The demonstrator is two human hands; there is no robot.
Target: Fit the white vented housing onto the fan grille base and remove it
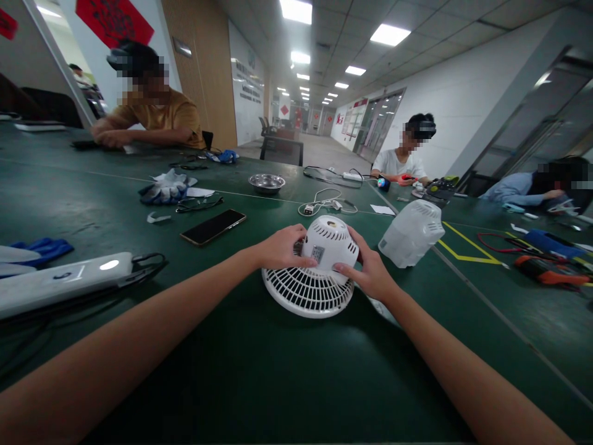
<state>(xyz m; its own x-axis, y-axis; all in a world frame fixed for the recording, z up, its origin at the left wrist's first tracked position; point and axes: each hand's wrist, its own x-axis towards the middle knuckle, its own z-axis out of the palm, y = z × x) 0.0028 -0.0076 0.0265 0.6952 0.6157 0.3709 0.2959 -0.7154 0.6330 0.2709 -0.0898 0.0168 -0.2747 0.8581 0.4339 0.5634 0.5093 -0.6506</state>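
A white fan housing (330, 238) with slotted vents and a small label sits over a round white fan grille (308, 293) on the green table. My left hand (290, 246) grips the housing's left side, its thumb below the label. From the right, my right hand (370, 269) holds the same housing, thumb on its lower front edge. The fingertips behind the housing are hidden. Just right of my hands stands a translucent white plastic cover (412, 233).
A phone (214, 227), metal bowl (267, 183), gloves (167, 187) and coiled white cable (328, 203) lie beyond my hands. A white power strip (69, 281) is left; an orange-black meter (551, 272) is right. Three people sit around the table.
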